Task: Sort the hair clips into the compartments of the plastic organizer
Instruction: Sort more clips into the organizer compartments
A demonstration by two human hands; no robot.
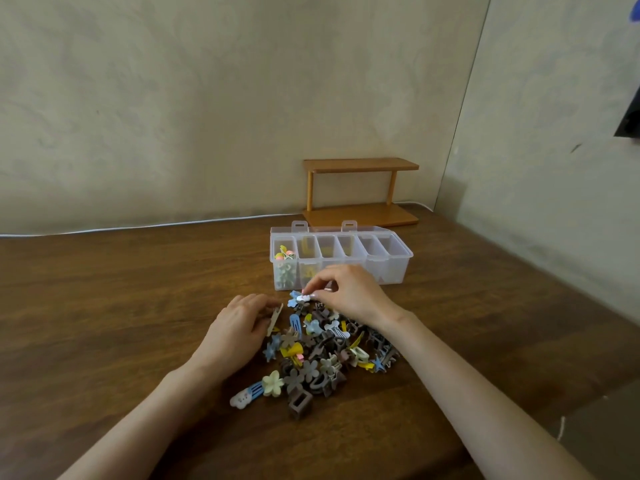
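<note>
Centre of frame: a pile of hair clips (322, 344) on the bench (104, 306). At the pile's left edge, the left hand (242, 327) grips a beige clip (275, 318) between thumb and curled fingers. At its upper edge, the right hand (346, 292) pinches a small white clip (304, 298). Just above, the clear organizer (398, 259) stands open. Its leftmost compartment holds mixed clips, the next yellow ones. A wooden shelf (360, 188) stands behind it.
</note>
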